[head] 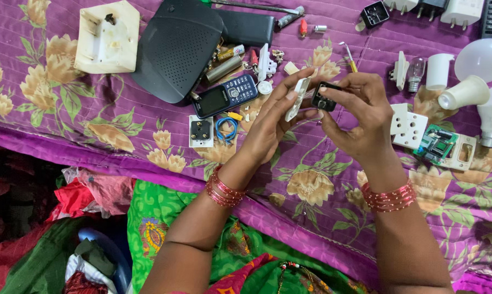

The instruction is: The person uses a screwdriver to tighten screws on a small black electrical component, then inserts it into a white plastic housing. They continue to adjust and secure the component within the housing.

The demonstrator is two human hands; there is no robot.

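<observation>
White flat plate (297, 99) pinched: left hand (270, 125) | black, perhaps plastic block (325, 98) pinched: right hand (360, 117)

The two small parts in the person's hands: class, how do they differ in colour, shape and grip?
The white plate in the left hand is long, flat and pale; the black part in the right hand is short, blocky and dark. The white plate stands on end; the black part is pinched at its side. Both are held by fingertips above the purple floral cloth.
</observation>
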